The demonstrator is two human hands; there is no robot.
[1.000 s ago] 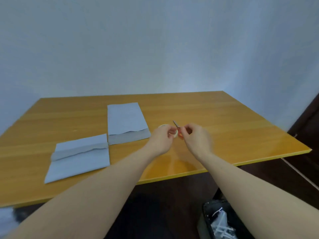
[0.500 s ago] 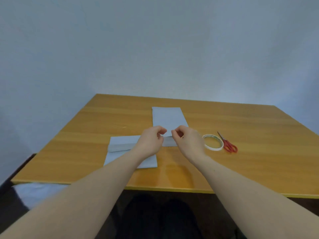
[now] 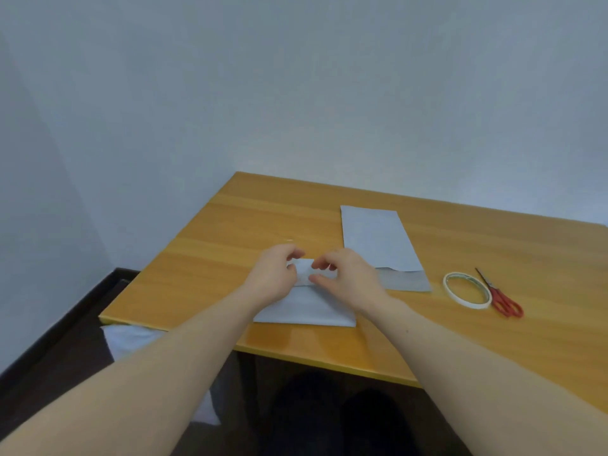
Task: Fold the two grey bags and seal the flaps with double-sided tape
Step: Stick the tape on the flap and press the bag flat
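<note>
Two grey bags lie on the orange table (image 3: 230,225). The near bag (image 3: 306,312) is partly under my hands, its flap end hidden by them. The far bag (image 3: 375,238) lies lengthwise, with its darker flap end toward me. My left hand (image 3: 274,274) and right hand (image 3: 350,279) hover over the near bag's flap edge, fingers curled. Each pinches one end of a short pale tape strip (image 3: 303,268) stretched between them. The white tape roll (image 3: 467,289) and red scissors (image 3: 500,297) lie to the right, untouched.
The table's near edge (image 3: 329,363) runs just below the near bag, and its left corner is close by. A white object (image 3: 131,337) sits below the table at left. A pale wall stands behind the table.
My hands left the tape roll and scissors and moved left to the near bag, carrying the strip. The camera swung left, so the roll and scissors now appear at right.
</note>
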